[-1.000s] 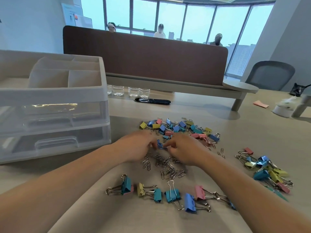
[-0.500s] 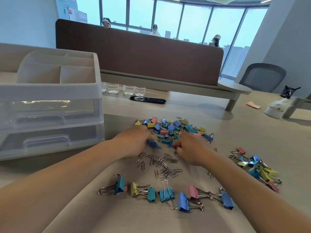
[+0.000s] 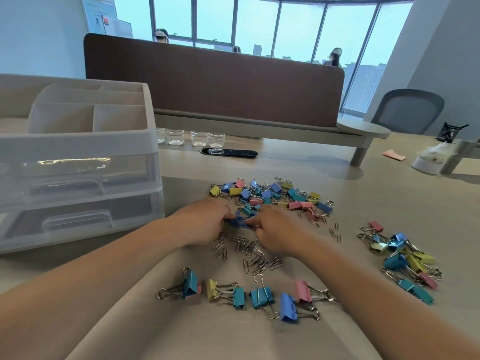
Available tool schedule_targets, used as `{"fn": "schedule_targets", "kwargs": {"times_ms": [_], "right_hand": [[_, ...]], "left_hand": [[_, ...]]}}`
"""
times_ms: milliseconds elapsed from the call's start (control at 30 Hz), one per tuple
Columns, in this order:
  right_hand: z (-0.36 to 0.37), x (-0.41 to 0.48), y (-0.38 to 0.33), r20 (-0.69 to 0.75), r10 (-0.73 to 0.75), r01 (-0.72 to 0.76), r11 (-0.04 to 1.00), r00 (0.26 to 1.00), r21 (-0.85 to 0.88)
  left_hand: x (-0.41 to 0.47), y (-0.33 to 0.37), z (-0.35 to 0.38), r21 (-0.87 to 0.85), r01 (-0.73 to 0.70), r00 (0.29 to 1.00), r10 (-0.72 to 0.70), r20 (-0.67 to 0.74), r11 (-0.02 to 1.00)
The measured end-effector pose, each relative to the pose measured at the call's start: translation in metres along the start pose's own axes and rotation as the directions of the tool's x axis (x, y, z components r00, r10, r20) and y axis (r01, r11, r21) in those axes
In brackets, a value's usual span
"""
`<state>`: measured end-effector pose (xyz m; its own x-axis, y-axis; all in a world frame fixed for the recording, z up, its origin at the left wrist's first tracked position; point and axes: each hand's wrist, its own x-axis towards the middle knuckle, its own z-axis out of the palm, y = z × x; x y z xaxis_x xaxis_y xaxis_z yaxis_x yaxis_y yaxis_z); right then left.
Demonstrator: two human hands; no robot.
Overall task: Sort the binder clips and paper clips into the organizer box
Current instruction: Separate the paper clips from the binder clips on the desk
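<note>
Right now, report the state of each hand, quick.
Left hand: fingers curled, pinches the blue clips.
Right hand: fingertips pinch the same blue clips from the other side.

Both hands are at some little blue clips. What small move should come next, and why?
Probably lift the blue clips, pinched by left hand and right hand, over to the organizer box: its visible top compartments look empty, so sorting seems unstarted.

Person, arms only in sight | left hand [image 3: 205,223] bare | right hand [image 3: 276,231] bare | wrists uncovered | both forearms uncovered along their whole visible length | any clothing out of view
</note>
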<state>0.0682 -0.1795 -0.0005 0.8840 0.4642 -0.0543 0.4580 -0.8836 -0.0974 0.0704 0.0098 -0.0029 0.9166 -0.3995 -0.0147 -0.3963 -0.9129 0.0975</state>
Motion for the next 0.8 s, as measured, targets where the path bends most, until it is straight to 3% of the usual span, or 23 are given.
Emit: {"fn": "schedule_targets", "kwargs": {"times_ms": [200,333,800], "right_hand": [[-0.002,0.003,0.002,-0.057,-0.007,0.006,1.0,0.998,-0.018],[-0.01,-0.001,0.016,-0.126,0.086,-0.088,0.996,0.988,-0.009],[0.0,0.0,0.016,-0.083,0.052,-0.052,0.999,0.995,-0.005]], "left_hand": [[-0.001,-0.003,-0.001,-0.048,0.044,0.999,-0.045,-0.012,0.998],[0.001,-0.003,-0.001,-0.066,0.024,0.999,-0.025,-0.022,0.998],[0.006,0.005,0.001,0.004,-0.034,0.999,0.034,0.034,0.999]]}}
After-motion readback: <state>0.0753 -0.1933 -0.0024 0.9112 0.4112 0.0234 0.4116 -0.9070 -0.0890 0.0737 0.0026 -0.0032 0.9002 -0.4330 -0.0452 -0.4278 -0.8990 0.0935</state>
